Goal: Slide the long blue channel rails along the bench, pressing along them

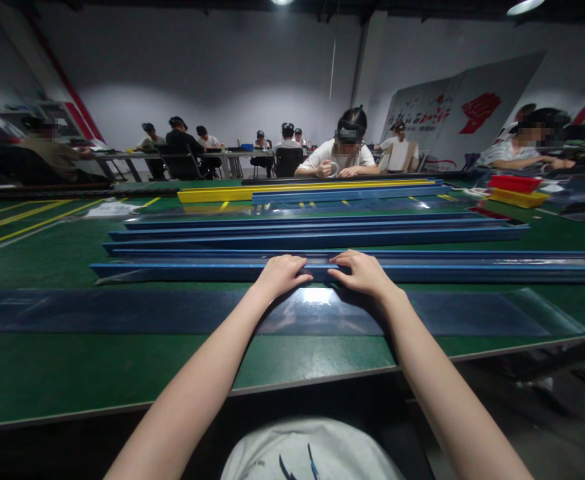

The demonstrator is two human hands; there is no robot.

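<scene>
My left hand and my right hand rest close together at the middle of a long blue channel strip. Fingers reach over its near wall while the thumbs lie along the front, so each hand grips the edge. The strip lies lengthwise across the green table. In front of it, nearer to me, a flat clear plastic sheet reflects the overhead light.
Several more blue channel strips lie behind. Farther back are a yellow strip, red and yellow trays, and a person seated across the green table. Other people sit at tables beyond.
</scene>
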